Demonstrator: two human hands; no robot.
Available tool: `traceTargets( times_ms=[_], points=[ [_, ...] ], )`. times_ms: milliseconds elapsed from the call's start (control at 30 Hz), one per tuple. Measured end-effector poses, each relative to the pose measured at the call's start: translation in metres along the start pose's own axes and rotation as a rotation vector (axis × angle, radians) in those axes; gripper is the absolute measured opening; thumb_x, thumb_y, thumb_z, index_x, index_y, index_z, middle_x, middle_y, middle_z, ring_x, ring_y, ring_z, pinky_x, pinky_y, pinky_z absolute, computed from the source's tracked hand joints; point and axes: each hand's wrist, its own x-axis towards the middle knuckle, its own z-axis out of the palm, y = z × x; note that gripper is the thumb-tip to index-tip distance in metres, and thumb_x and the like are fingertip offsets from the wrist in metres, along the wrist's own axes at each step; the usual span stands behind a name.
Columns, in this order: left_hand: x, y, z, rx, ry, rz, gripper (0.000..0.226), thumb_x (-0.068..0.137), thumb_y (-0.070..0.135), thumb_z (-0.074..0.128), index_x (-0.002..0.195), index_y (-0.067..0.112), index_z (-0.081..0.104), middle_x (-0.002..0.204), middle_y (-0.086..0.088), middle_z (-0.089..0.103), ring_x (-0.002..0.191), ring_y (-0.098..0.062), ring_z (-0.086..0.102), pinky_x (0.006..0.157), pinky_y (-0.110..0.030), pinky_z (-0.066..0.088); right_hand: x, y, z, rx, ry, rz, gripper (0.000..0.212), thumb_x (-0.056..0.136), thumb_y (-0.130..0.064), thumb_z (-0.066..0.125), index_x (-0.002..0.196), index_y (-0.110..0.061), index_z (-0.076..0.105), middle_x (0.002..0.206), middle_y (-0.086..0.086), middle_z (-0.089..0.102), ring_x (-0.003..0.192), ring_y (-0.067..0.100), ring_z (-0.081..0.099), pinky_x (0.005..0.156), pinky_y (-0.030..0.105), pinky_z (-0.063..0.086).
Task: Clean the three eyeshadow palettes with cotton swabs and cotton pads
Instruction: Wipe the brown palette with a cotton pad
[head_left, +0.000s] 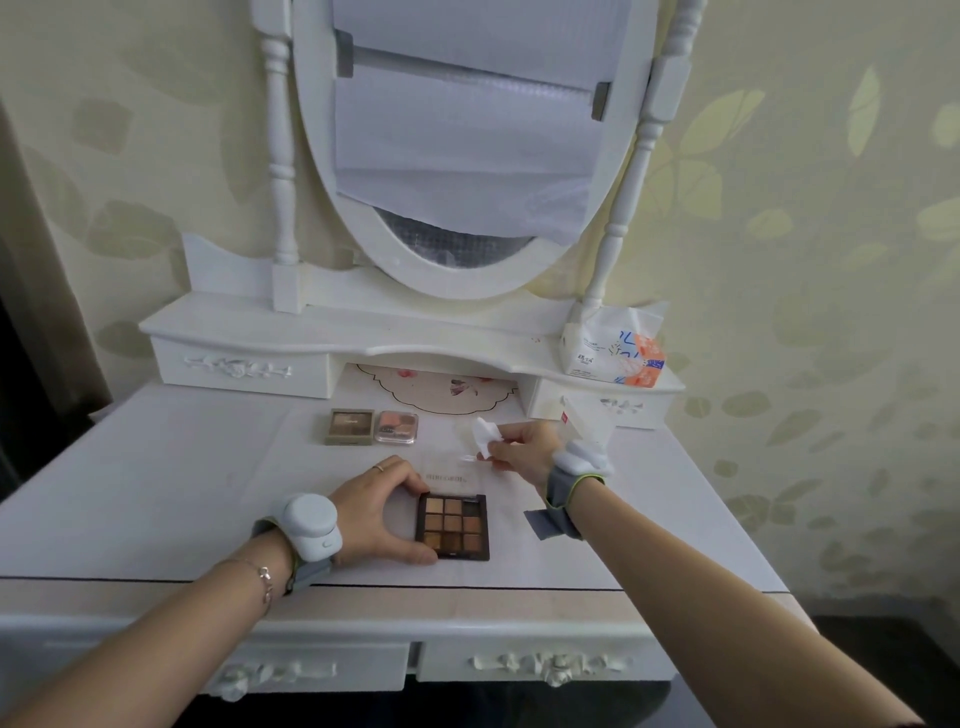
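Note:
An open nine-pan brown eyeshadow palette (453, 526) lies flat on the white vanity top (156, 499), its clear lid laid back behind it. My left hand (382, 506) grips its left edge, thumb at the near corner and fingers at the far corner. Beyond it, my right hand (524, 447) pinches a crumpled white cotton pad (483, 435) just above the table. Farther back sit a small olive-cased brown palette (350, 426) and a pink palette (397, 427), side by side.
A tissue pack (615, 353) rests on the raised shelf at the right. A clear packet with a red label (584, 418) stands behind my right wrist. The oval mirror (462, 156) and its posts rise at the back. A patterned mat (441, 389) lies under the shelf.

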Motion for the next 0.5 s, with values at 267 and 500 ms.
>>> traceTargets(
  times_ms=[267,500],
  points=[
    [0.001,-0.003,0.003,-0.002,0.005,0.038,0.079,0.033,0.09,0.058,0.094,0.042,0.042,0.115,0.017,0.043,0.108,0.003,0.046,0.092,-0.01,0.034,-0.03,-0.005,-0.027,-0.332,-0.089,-0.117,0.019,0.085,-0.011,0.059,0.084,-0.025,0.073,0.069,-0.006,0.067,0.066,0.011,0.058,0.068,0.023,0.05],
    [0.001,-0.004,0.005,-0.013,0.025,0.038,0.079,0.034,0.09,0.057,0.095,0.042,0.043,0.115,0.021,0.043,0.108,0.01,0.043,0.086,0.002,0.027,-0.05,0.005,-0.023,-0.494,-0.154,-0.269,0.017,0.085,-0.012,0.063,0.098,-0.01,0.073,0.085,-0.008,0.062,0.071,0.005,0.055,0.069,0.016,0.042]
  ],
)
